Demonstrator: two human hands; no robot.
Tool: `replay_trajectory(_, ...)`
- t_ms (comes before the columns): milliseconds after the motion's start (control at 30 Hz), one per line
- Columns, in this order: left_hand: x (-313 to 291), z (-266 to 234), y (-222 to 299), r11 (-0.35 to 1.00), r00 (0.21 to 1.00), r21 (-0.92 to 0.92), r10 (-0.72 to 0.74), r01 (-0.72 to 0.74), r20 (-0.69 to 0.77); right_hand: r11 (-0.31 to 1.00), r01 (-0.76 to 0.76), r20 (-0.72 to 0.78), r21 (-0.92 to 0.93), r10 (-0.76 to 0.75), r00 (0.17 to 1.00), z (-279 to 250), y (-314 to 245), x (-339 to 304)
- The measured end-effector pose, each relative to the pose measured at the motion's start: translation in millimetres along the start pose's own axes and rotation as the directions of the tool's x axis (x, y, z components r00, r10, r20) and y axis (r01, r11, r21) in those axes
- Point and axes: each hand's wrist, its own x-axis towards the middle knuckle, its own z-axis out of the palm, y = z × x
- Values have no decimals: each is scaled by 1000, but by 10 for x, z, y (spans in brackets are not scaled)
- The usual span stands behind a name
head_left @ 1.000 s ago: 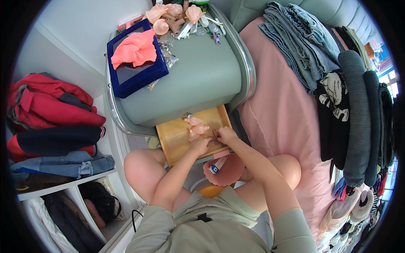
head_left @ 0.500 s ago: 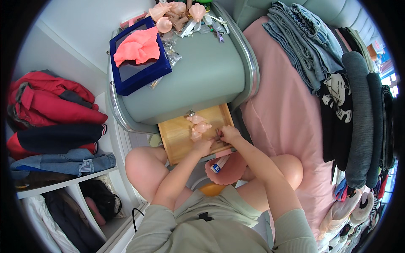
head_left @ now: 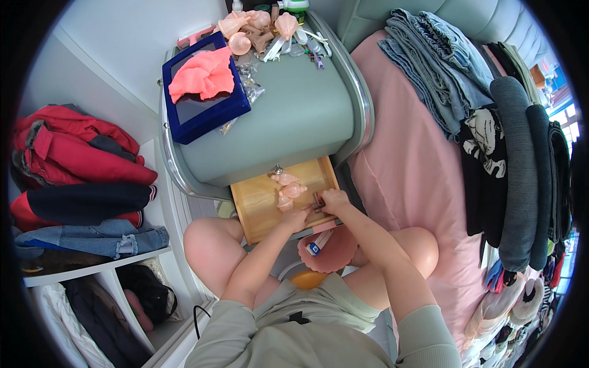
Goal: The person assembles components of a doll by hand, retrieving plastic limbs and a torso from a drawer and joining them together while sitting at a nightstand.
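- The brown pieces (head_left: 318, 203) are small, narrow and dark, grouped in the front right part of the open drawer (head_left: 254, 201), between the two hands; their exact shape and number are too small to tell
- The pink bulbs (head_left: 292, 191) are pale, rounded and slightly see-through, some with a narrow tip; they lie close together in a short row along the middle of the drawer, to the left of the brown pieces
- The drawer is pale wood, pulled out from the grey-green cabinet (head_left: 294, 116)
- The left hand (head_left: 297, 216) reaches over the drawer's front edge, back of the hand up, fingers pointing right towards the brown pieces; whether its fingertips are apart or closed on one cannot be told
- The right hand (head_left: 335, 201) is bent inward at the drawer's right side, fingers curled and pointing left, just beside the brown pieces; whether they are clamped on one cannot be told
- Both forearms slant inward, the left forearm (head_left: 261, 260) leaning right and the right forearm (head_left: 381, 254) leaning left, so the hands sit near each other
- Below the hands, a pink bin (head_left: 336, 254) with a wavy rim holds a blue and white carton (head_left: 314, 248)
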Motion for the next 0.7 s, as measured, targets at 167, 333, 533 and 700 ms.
replay_trajectory(167,23,52,-41,1000,1000,-3,-2,2,-6,1000,-8,-14,6,8,1000,-82,54,21)
replay_trajectory(333,-22,-16,9,997,998,-83,-1,-3,-56,996,-90,-24,17,90,996,-169,152,3)
replay_trajectory(533,-83,-203,11,973,966,-226,-23,-37,-258,996,-84,-91,12,84,992,-269,164,-19)
replay_trajectory(700,-254,-608,207,980,850,-143,45,-140,-525,994,71,-138,-86,-82,987,-592,46,-199)
